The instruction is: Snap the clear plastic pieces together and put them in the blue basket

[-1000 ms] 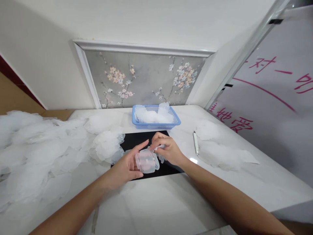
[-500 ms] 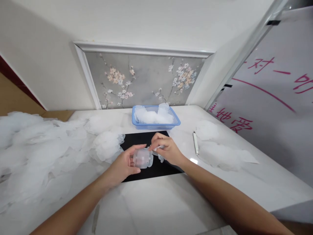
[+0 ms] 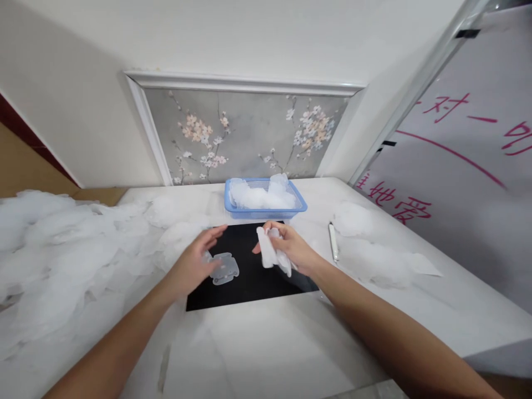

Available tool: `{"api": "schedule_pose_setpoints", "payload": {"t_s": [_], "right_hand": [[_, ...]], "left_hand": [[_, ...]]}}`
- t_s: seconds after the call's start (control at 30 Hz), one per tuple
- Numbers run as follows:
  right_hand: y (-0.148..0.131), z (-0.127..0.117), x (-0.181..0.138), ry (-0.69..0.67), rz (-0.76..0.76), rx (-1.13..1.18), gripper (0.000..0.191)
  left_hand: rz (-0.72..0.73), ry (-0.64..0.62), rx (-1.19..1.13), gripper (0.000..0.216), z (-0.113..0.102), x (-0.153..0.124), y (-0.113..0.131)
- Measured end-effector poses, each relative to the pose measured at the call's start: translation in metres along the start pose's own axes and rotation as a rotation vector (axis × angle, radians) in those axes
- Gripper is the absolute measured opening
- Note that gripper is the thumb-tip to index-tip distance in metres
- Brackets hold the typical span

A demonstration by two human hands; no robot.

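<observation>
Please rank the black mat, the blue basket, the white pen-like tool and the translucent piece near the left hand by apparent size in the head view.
Largest to smallest, by area:
1. Black mat, partly covered
2. Blue basket
3. Translucent piece near the left hand
4. White pen-like tool

the bundle (image 3: 266,252) in my right fingers (image 3: 279,243) is white, the flat piece (image 3: 226,270) on my plain black mat (image 3: 253,288) translucent milky white. i see a blue basket (image 3: 266,214), a white tabletop (image 3: 257,343) with grey veining, and peach and white blossoms (image 3: 315,132) patterning a grey panel (image 3: 249,133).
</observation>
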State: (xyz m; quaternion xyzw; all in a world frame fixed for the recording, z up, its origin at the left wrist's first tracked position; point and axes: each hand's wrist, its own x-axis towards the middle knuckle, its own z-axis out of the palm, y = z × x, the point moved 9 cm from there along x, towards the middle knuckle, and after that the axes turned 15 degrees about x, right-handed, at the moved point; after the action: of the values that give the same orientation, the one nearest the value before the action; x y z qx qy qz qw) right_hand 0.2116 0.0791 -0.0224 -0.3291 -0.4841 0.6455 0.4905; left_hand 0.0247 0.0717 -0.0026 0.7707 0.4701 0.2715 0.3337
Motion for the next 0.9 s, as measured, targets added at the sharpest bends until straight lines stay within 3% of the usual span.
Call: {"api": "schedule_pose_setpoints", "payload": {"t_s": [0.07, 0.1, 0.2, 0.33, 0.47, 0.67, 0.77, 0.83, 0.9], "right_hand": [[0.004, -0.02, 0.005, 0.122, 0.023, -0.209, 0.026], [0.005, -0.028, 0.007, 0.157, 0.032, -0.312, 0.022], [0.008, -0.039, 0.012, 0.177, 0.045, -0.473, 0.012], [0.008, -0.036, 0.013, 0.14, 0.032, -0.448, 0.012], [0.01, -0.034, 0.011, 0.146, 0.095, -0.341, 0.019], [0.022, -0.036, 0.009, 0.172, 0.214, -0.044, 0.028], [0.026, -0.039, 0.009, 0.189, 0.238, -0.007, 0.028], [0.028, -0.04, 0.009, 0.193, 0.245, 0.011, 0.028], [0.028, -0.041, 0.01, 0.197, 0.238, 0.022, 0.028]], "left_hand": [[-0.041, 0.143, 0.253, 0.038, -0.021, 0.003, -0.008], [-0.044, 0.154, 0.351, 0.033, -0.025, 0.005, -0.01], [0.051, 0.038, 0.542, 0.029, -0.012, 0.009, -0.014], [0.167, -0.034, 0.627, 0.025, 0.004, 0.008, -0.014], [0.15, -0.012, 0.528, 0.026, 0.003, 0.006, -0.007], [-0.125, 0.045, 0.057, 0.034, -0.001, 0.003, -0.013], [-0.252, 0.145, -0.129, 0.034, -0.005, 0.001, -0.023], [-0.219, 0.254, -0.142, 0.026, -0.014, 0.0, -0.021], [-0.122, 0.265, -0.043, 0.016, -0.015, 0.002, -0.012]]}}
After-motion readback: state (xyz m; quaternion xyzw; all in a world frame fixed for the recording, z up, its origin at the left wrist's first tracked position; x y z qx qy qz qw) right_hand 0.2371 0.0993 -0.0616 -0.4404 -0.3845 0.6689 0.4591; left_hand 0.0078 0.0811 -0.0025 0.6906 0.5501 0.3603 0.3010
